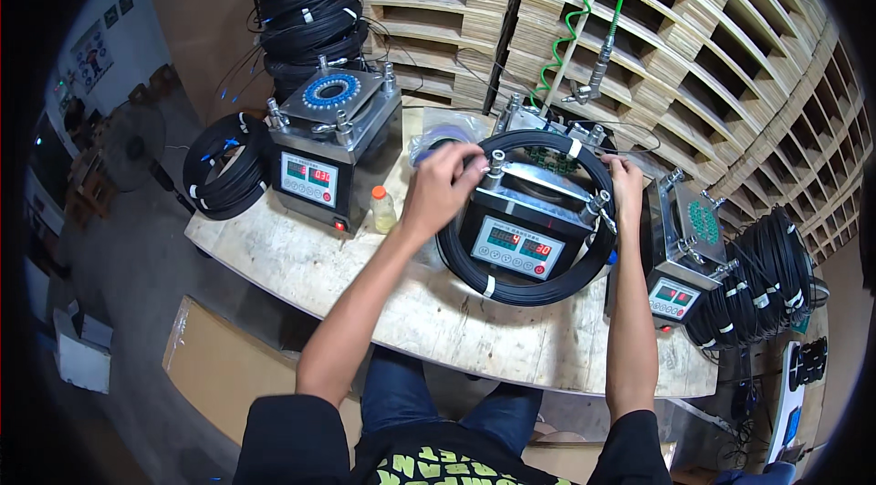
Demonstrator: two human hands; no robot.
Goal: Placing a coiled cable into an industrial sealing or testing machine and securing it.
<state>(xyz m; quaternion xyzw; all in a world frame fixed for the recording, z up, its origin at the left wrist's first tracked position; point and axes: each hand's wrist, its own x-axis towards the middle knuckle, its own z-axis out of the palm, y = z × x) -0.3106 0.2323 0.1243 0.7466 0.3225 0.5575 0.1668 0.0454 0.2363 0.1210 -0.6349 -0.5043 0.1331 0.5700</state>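
A coil of black cable, bound with white ties, rings the middle bench machine; its lit front panel shows inside the ring. My left hand is at the coil's upper left, beside a metal post of the machine. Its thumb and fingertips are pinched together, and what lies between them is too small to tell. At the coil's upper right is my right hand, its fingers bent and closed toward the machine's back edge. Whatever they hold there is hidden. Green circuit boards sit on the machine's top, partly behind the coil.
Similar machines stand left and right on the wooden table. A small bottle with an orange cap is left of my forearm. Cable coils are stacked at the right. A metal air gun hangs from a green hose.
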